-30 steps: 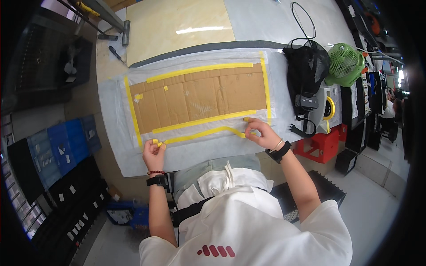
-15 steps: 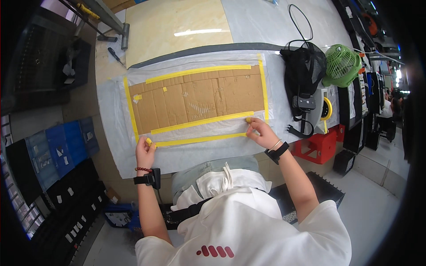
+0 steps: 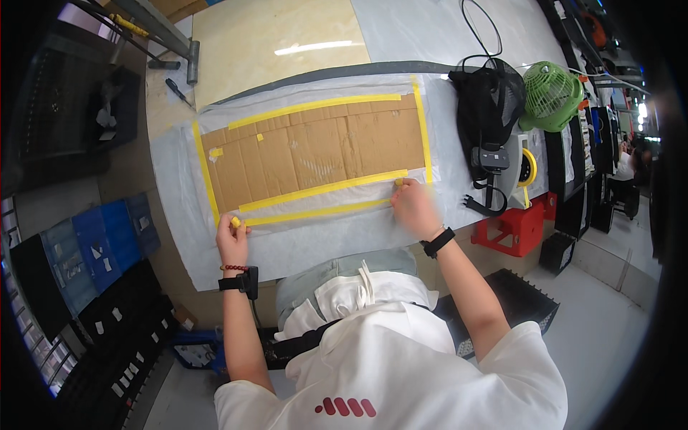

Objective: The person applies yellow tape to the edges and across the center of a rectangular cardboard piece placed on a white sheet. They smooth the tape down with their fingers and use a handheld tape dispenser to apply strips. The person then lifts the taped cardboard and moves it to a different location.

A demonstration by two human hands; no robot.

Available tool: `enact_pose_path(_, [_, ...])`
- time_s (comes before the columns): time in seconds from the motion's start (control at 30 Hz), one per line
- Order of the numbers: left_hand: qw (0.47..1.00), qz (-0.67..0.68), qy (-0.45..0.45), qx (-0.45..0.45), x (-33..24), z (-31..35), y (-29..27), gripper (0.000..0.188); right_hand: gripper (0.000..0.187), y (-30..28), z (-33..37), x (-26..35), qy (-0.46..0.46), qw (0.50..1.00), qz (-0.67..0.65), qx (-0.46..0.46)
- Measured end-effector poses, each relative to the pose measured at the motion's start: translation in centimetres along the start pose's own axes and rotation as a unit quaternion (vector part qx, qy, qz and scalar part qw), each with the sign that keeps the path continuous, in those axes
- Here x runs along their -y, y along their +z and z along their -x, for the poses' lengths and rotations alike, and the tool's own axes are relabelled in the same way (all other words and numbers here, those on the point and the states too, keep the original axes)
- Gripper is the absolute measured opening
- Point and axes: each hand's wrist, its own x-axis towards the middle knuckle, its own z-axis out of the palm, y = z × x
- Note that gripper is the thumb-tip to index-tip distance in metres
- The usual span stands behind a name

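A strip of yellow tape (image 3: 319, 211) stretches between my two hands along the near side of a brown cardboard sheet (image 3: 315, 147). My left hand (image 3: 232, 242) pinches its left end, with a small yellow piece showing at the fingertips. At the other end my right hand (image 3: 416, 208), partly smeared by motion, has its fingers closed on the strip. Yellow tape lies along all sides of the cardboard, including a near-edge strip (image 3: 322, 190) just beyond the held one. White sheeting (image 3: 287, 240) is under the cardboard.
Right of the sheeting lie a black mesh bag (image 3: 484, 100), a green fan (image 3: 550, 97) and a tape dispenser (image 3: 517, 172) with a yellow roll. A red stool (image 3: 512, 231) stands below the table's right edge. A pen (image 3: 179, 93) lies far left.
The held tape strip's right end has moved slightly away from me and to the left with my right hand. My left hand stays nearly in place. The whole view has shifted a little.
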Motion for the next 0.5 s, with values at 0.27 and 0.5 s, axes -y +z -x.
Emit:
enact_pose_path(0.27, [0.999, -0.020, -0.029, 0.009, -0.3, -1.0, 0.2, 0.011, 0.012, 0.9, -0.4, -1.8, 0.000, 0.998, -0.030, -0.048])
enact_pose_path(0.5, [0.999, -0.043, 0.001, 0.026, 0.7, -1.2, -0.2, 0.012, 0.013, 1.0, -0.3, -2.3, 0.021, 0.999, -0.002, -0.045])
